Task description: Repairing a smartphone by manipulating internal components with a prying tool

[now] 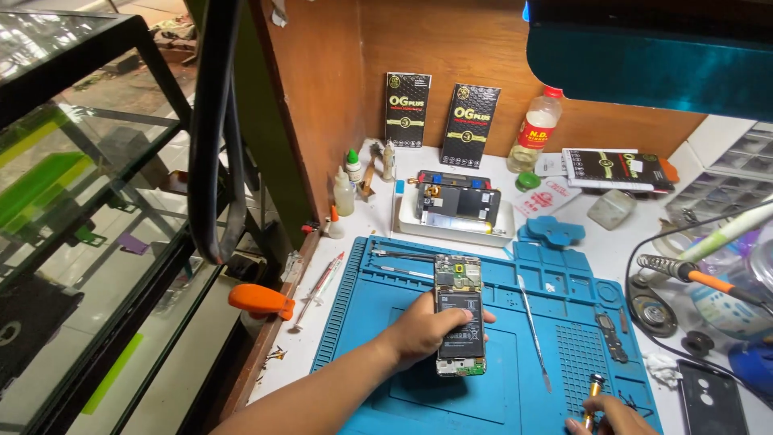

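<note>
Phone (460, 316) opened, back off, on the blue mat (403, 379).
Our left hand (424, 326) curls around its edge, pinning it; our right hand (613, 417) pinches a small screwdriver (593, 395) near the mat's lower right corner. We judge screw work is underway.

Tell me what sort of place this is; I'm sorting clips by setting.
Most likely a phone repair bench. An opened phone lies on a blue repair mat under the left hand, the right hand holds a small screwdriver, and a soldering iron sits alongside.
</note>
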